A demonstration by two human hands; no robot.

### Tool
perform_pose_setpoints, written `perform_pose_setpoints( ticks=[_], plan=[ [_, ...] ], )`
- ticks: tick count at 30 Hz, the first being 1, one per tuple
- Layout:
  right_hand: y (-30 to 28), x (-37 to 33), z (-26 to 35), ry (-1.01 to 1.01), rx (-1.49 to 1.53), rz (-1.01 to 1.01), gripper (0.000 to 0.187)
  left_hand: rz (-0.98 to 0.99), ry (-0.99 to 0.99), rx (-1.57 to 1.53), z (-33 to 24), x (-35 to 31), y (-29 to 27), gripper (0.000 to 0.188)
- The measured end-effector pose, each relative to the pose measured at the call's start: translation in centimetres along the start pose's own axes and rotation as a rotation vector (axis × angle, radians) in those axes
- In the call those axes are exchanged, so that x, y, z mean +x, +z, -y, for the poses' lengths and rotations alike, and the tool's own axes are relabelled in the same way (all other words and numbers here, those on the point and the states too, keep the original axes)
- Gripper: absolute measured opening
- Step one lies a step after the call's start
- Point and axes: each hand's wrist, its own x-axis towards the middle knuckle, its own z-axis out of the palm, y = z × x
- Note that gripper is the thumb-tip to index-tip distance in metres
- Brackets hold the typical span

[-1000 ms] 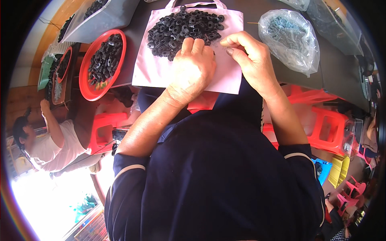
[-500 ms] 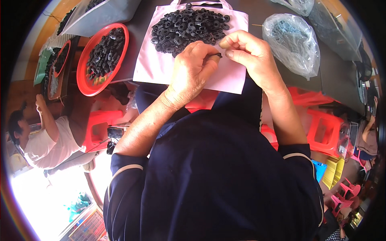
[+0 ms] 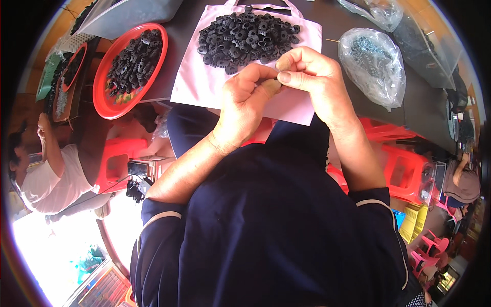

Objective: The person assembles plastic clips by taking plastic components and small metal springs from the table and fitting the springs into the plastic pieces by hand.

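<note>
My left hand (image 3: 244, 100) is closed, its thumb and forefinger pinched around a small black plastic piece, of which almost nothing shows between the fingers. Against those fingertips presses my right hand (image 3: 314, 77), thumb and forefinger also pinched; whatever they grip is hidden. Both hands are over a pale pink cloth bag (image 3: 192, 84) that lies flat on the dark table. Just beyond them, a heap of small black plastic pieces with holes (image 3: 245, 38) covers the far part of the bag.
On the left stands a red tray (image 3: 97, 89) with black pieces, below a grey bin (image 3: 128, 18). A clear plastic bag (image 3: 381, 84) of small shiny metal parts lies to the right. Red stools (image 3: 404, 171) stand below the table. Another person (image 3: 56, 171) sits at far left.
My right fingertips have come in to meet the left ones, hiding the black piece that showed before. The view has shifted slightly.
</note>
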Motion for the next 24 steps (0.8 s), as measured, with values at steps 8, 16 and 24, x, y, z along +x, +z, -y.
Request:
perform_pose_setpoints(
  ticks=[8, 16, 24],
  plan=[
    [-6.0, 7.6, 0.3, -0.187, -1.251, -0.349, 0.014, -0.131, 0.142, 0.216, 0.8, 1.1, -1.5, 0.010],
    [-7.1, 10.6, -1.7, -0.165, -1.472, -0.181, 0.030, -0.072, 0.096, 0.142, 1.0, 1.3, -2.7, 0.007],
    [-7.6, 12.1, -1.6, -0.110, -1.409, -0.127, 0.026, -0.092, 0.365, 0.325, 1.1, 1.1, -3.3, 0.013]
  ],
)
